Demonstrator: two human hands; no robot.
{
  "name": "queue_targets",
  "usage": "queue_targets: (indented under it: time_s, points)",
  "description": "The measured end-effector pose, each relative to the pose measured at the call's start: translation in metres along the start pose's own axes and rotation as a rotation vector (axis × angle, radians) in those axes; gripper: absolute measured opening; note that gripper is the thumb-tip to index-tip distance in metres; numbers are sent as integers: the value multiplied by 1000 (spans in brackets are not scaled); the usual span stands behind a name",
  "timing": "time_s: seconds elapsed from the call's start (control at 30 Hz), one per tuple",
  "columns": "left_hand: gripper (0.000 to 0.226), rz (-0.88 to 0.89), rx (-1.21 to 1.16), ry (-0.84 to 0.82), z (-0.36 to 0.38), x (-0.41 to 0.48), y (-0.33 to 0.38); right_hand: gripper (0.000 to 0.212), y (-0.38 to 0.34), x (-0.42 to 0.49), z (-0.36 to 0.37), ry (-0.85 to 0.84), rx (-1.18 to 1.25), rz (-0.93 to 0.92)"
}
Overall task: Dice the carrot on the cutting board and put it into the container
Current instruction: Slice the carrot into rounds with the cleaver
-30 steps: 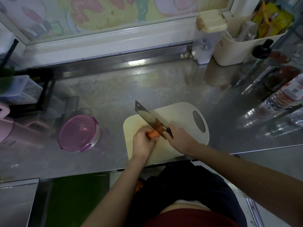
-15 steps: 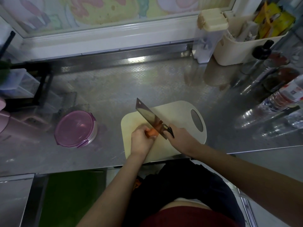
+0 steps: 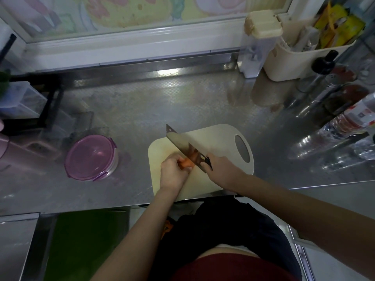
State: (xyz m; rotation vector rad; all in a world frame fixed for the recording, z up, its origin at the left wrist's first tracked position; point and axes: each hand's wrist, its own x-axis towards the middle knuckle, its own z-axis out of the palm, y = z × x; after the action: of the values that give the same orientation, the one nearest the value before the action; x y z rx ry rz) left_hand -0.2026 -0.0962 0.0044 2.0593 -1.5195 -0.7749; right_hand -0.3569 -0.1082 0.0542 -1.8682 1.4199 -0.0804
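Meanwhile, the left hand (image 3: pixel 172 173) pins the carrot (image 3: pixel 187 163) on the cutting board (image 3: pixel 221 142); the right hand (image 3: pixel 222 169) grips the cleaver (image 3: pixel 180 144), blade against the carrot.

head cam | wide-angle | faces fwd+down | close over counter (image 3: pixel 142 102)

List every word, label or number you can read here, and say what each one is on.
Nothing here can be read.
Bottle: the print on its red and white label is too blurred to read.
Yellow packets in the bin: the print is too small and blurred to read.
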Motion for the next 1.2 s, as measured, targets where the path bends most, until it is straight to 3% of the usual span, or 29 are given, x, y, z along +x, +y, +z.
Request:
queue_targets:
  time_s: [0.43, 0.87, 1.2]
  points:
    - [18, 38, -28, -8, -2, 1, -2, 26, -17, 37, 6, -56, 3, 57]
    - [18, 38, 30, -30, -3, 2, -1, 30, 7, -12, -2, -87, -54, 60]
    - [20, 90, 68, -43, -4, 3, -2, 32, 3, 13, 14, -64, 26, 79]
